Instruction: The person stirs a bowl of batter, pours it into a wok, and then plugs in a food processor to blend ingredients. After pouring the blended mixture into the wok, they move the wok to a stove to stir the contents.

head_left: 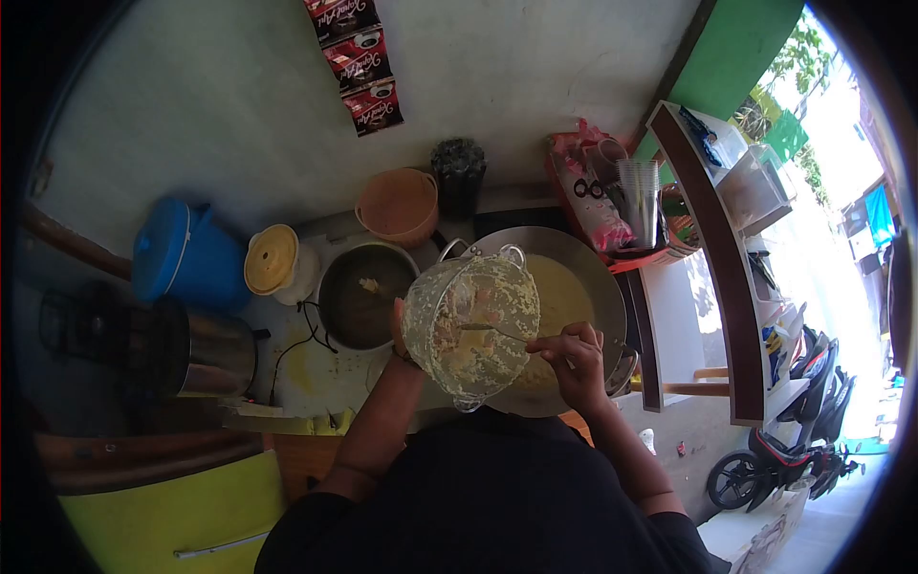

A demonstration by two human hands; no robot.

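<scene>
Black shirt fills the bottom centre of the frame, and both forearms run up from it. I see the left hand (400, 330) closed round the left rim of a clear bowl (469, 325) at frame centre. It holds the bowl tipped on edge, mouth toward the camera. Just right of the bowl, the right hand (572, 359) is pinched shut on a spoon (492, 332). The spoon's tip is inside the bowl, among the pale lumpy mix stuck to the wall. The bowl hangs in the air over the near edge of a wide metal wok (583, 277) holding pale yellow liquid.

Handling, my read:
- **Bowl:** stiff. I can't tell glass from plastic, so treat it as breakable. Little mix is left in it, so probably not heavy.
- **Bowl grip:** the walls are smeared wet, so likely slippery. The small loop handles at the rim, top and bottom, look like the cleaner grab.
- **Spoon:** thin, rigid, light. Pinch it well up the shaft.

Further out on the desk (316, 373):
- dark pot (363, 297) left of the wok
- steel vessel (215, 354) mid-left
- yellow-lidded tub (273, 260)
- blue jug (186, 253)
- orange basket (399, 206) against the wall

Stacked cups (639, 196) sit upper right. A sachet strip (356, 62) hangs at top centre. A motorbike (775, 459) is lower right, outside.
</scene>
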